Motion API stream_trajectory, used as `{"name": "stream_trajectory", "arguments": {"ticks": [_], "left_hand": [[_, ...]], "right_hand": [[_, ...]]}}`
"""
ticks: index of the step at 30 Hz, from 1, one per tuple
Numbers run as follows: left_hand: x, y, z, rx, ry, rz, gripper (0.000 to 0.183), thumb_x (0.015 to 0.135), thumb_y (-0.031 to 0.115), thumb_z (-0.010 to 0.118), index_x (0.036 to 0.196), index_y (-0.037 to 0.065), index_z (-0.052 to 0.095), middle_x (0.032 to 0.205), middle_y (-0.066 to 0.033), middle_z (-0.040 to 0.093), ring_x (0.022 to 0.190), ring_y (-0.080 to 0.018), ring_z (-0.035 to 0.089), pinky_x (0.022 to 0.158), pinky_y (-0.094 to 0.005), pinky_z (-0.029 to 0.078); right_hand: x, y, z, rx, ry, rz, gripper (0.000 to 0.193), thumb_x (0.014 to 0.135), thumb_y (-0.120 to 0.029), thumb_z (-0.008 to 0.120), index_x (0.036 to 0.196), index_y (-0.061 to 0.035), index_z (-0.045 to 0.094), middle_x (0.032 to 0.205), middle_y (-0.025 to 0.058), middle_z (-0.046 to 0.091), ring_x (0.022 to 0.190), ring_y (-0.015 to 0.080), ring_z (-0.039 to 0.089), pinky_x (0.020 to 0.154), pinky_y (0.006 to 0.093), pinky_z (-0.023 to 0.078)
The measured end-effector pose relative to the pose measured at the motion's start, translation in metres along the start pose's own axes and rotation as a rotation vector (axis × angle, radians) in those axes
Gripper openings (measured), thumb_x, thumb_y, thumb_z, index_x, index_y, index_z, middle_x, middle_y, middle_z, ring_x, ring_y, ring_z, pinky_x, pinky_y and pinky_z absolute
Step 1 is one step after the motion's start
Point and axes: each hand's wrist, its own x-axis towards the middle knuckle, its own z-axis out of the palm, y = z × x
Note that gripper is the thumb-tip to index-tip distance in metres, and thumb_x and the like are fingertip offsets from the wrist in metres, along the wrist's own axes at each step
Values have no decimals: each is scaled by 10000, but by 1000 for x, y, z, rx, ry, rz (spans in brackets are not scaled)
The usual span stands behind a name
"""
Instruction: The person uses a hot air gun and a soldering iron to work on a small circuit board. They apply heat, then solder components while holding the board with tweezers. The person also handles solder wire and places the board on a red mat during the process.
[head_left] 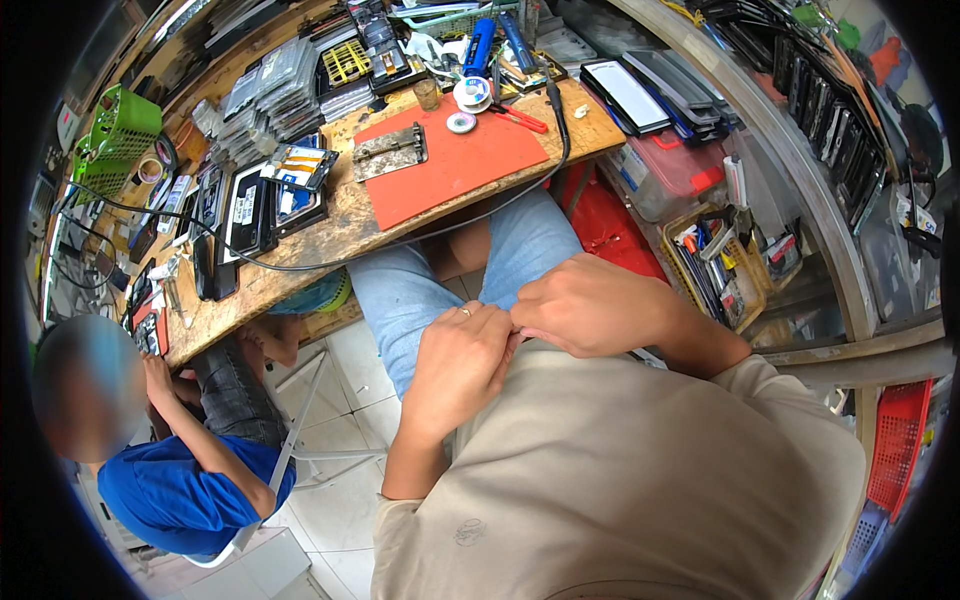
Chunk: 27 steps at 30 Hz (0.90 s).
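Observation:
My left hand (462, 352), with a ring on one finger, is closed in front of my waist at the hem of my beige shirt (640, 450). Right beside it, my right hand (592, 304) is curled shut, its fingertips meeting those of the left. Whatever lies between the fingers is hidden. Both hands are above my jeans (530, 240), away from the workbench. On the bench ahead, an orange-red mat (480, 165) carries a metal repair holder (390, 153), a small round spool (461, 122) and red-handled pliers (520, 118).
A black cable (400, 243) droops along the bench's front edge. Phones and a tablet (246, 207) lie to the left, near stacked flat parts (265, 95). A seated person in blue (190, 490) works at left. A tool basket (715, 265) stands at right, by a wooden frame (850, 290).

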Motion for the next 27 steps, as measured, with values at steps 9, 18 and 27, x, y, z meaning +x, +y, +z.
{"name": "stream_trajectory", "arguments": {"ticks": [9,18,27], "left_hand": [[-7,-8,-2,-559,359,-319,85,1086,89,660,1038,28,627,869,-62,614,793,-234,614,735,-372,516],[-7,-9,8,-1009,513,-299,355,1197,334,515,948,81,514,813,-25,465,788,-154,483,752,-323,483],[-14,-3,14,-1143,565,-377,174,1083,79,759,1222,-15,713,1062,-56,756,982,-99,708,825,-243,542]], "right_hand": [[13,4,-4,457,388,107,135,1026,-138,756,1012,-3,754,856,127,769,721,274,738,658,409,567],[15,-6,-6,1088,383,389,174,1109,-140,718,1054,20,758,831,44,753,681,82,700,597,249,553],[18,-10,-3,1101,391,378,167,1109,-130,713,1074,26,761,852,45,765,681,67,694,596,238,550]]}}
